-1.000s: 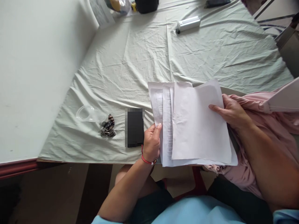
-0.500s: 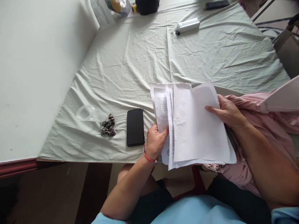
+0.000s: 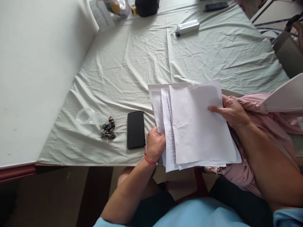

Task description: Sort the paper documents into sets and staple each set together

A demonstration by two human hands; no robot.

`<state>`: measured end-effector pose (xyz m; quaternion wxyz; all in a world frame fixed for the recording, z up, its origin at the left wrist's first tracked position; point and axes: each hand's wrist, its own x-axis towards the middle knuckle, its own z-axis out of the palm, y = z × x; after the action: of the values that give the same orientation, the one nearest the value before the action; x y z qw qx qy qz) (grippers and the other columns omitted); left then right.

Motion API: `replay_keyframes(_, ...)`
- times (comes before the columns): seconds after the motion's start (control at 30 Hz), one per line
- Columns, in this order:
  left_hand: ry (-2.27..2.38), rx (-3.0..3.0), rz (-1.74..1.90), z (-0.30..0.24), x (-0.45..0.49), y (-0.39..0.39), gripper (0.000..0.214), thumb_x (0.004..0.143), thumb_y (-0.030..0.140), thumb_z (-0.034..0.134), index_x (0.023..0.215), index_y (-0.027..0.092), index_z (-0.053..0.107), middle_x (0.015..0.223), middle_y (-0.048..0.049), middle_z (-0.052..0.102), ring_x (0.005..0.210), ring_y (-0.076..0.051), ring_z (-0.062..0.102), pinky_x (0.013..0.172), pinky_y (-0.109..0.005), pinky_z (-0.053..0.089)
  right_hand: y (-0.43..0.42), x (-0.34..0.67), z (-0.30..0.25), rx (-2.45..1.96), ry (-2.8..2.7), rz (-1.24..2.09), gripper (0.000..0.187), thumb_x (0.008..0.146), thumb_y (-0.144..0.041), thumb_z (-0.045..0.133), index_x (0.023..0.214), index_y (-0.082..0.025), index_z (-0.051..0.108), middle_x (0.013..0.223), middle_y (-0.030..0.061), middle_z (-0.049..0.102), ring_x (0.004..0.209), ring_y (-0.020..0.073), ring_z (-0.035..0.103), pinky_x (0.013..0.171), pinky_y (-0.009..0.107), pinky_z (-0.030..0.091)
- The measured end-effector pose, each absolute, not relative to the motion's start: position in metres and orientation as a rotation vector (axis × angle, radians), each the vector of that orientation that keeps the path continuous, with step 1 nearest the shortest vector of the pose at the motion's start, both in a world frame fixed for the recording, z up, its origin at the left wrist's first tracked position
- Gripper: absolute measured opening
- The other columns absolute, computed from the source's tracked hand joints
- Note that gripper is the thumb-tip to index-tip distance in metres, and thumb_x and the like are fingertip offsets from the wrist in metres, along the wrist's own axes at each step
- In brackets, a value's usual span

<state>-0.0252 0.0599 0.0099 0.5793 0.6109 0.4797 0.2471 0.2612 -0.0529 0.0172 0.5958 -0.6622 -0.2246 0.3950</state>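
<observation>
A loose stack of white paper sheets point(image 3: 196, 126) is held between my two hands above the table's front edge. The top sheet shows a blank side; printed lines appear on sheets fanned out at the left. My left hand point(image 3: 155, 143), with a red string at the wrist, grips the left edge, its thumb tip hidden behind a sheet. My right hand point(image 3: 233, 112) pinches the right edge, thumb on top and fingers underneath. Just left of my left hand lies a black smartphone point(image 3: 135, 130), face up.
A bunch of keys point(image 3: 109, 129) and a clear plastic lid-like piece point(image 3: 87, 116) lie left of the phone. Farther back are a silver cylinder point(image 3: 188, 27), a dark flat case point(image 3: 216, 6) and a black object point(image 3: 146, 7). Pink cloth point(image 3: 254, 104) lies at right; a white wall point(image 3: 42, 78) borders the left.
The upper sheets have shifted left over the lower ones, covering more of the printed sheet and my left thumb. Both hands keep their grip. The view has moved slightly.
</observation>
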Motion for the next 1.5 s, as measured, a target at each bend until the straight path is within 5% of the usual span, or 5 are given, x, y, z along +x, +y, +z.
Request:
replay_keyframes(0.6,1.035,1.202,0.625,0.003,-0.029,0.065,0.041,0.085,0.057,0.074,0.099,0.018,0.077,0.095,-0.0062,0.079,0.088,-0.021,0.073,0.083,-0.033,0.059,-0.063,0.27,0.014,-1.508,-0.35,0.614,0.033,0.054,-0.032,0.1,0.073,-0.019,0.076,0.086,0.0035,0.078,0.078,0.019,0.069,0.084,0.035,0.063)
replay_keyframes(0.8,1.045,1.183,0.634,0.005,-0.025,0.064,0.039,0.083,0.055,0.076,0.094,0.018,0.077,0.091,-0.0049,0.08,0.086,-0.021,0.073,0.082,-0.032,0.059,-0.064,0.279,0.008,-1.392,-0.304,0.538,0.037,0.055,-0.031,0.1,0.084,-0.021,0.078,0.101,0.005,0.08,0.09,0.0227,0.073,0.089,0.038,0.063)
replay_keyframes(1.07,1.058,1.314,0.581,0.006,-0.029,0.064,0.038,0.078,0.044,0.084,0.104,0.017,0.08,0.105,-0.0084,0.083,0.1,-0.026,0.077,0.091,-0.036,0.059,-0.067,0.28,0.002,-1.613,-0.524,0.884,0.045,0.067,-0.055,0.094,0.087,-0.016,0.081,0.086,0.0092,0.079,0.068,0.0207,0.07,0.058,0.03,0.059)
replay_keyframes(1.3,1.074,1.321,0.579,0.005,-0.029,0.064,0.037,0.079,0.046,0.083,0.102,0.018,0.08,0.107,-0.0087,0.083,0.101,-0.026,0.077,0.093,-0.037,0.06,-0.065,0.282,-0.002,-1.634,-0.627,0.693,0.031,0.068,-0.04,0.095,0.087,-0.019,0.082,0.087,0.0033,0.078,0.073,0.0165,0.067,0.067,0.027,0.059)
replay_keyframes(1.5,1.079,1.259,0.586,0.007,-0.029,0.063,0.036,0.077,0.044,0.084,0.102,0.019,0.08,0.107,-0.0081,0.083,0.096,-0.025,0.077,0.087,-0.036,0.061,-0.061,0.28,0.014,-1.408,-0.298,0.623,0.061,0.049,-0.024,0.099,0.106,-0.024,0.077,0.099,0.0025,0.08,0.075,0.0169,0.068,0.069,0.03,0.06)
